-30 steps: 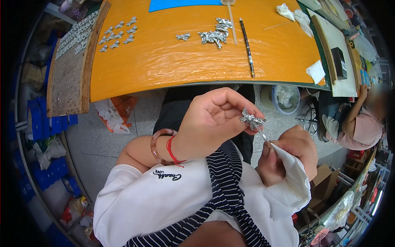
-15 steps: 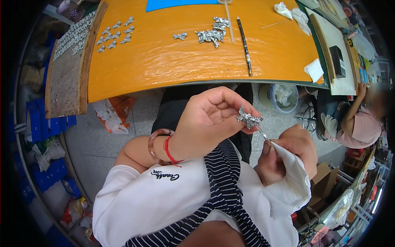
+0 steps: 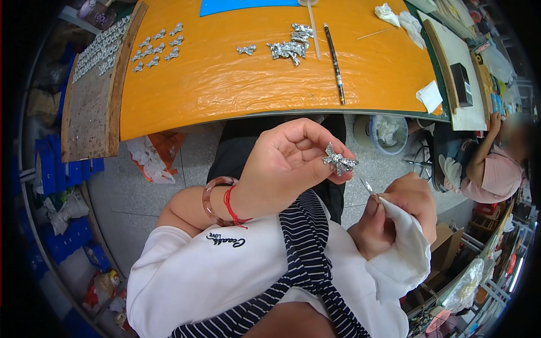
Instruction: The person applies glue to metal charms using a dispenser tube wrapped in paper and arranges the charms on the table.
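Between thumb and fingers, my left hand (image 3: 298, 155) pinches a silver bow-shaped piece (image 3: 340, 161) in front of my chest. My right hand (image 3: 394, 214), lower and to the right, grips a thin pointed tool (image 3: 367, 184) together with a white cloth (image 3: 407, 242). The tool's tip points up toward the silver piece, with a small gap between them. Part of the tool is hidden by my fingers and the cloth. On the orange table (image 3: 197, 84), a heap of similar silver pieces (image 3: 288, 49) lies beyond my hands.
Several silver pieces (image 3: 159, 49) lie at the table's left, beside a board (image 3: 93, 107) with many more. A dark pencil-like rod (image 3: 335, 65), a clear stick (image 3: 314, 31) and white tissues (image 3: 430, 97) are on the table. A bin (image 3: 389, 135) stands below; a person (image 3: 493, 169) sits at right.
The tool in my right hand has moved slightly down and away from the silver piece, opening a small gap. My left hand still holds the piece. The whole view shifted slightly at first.
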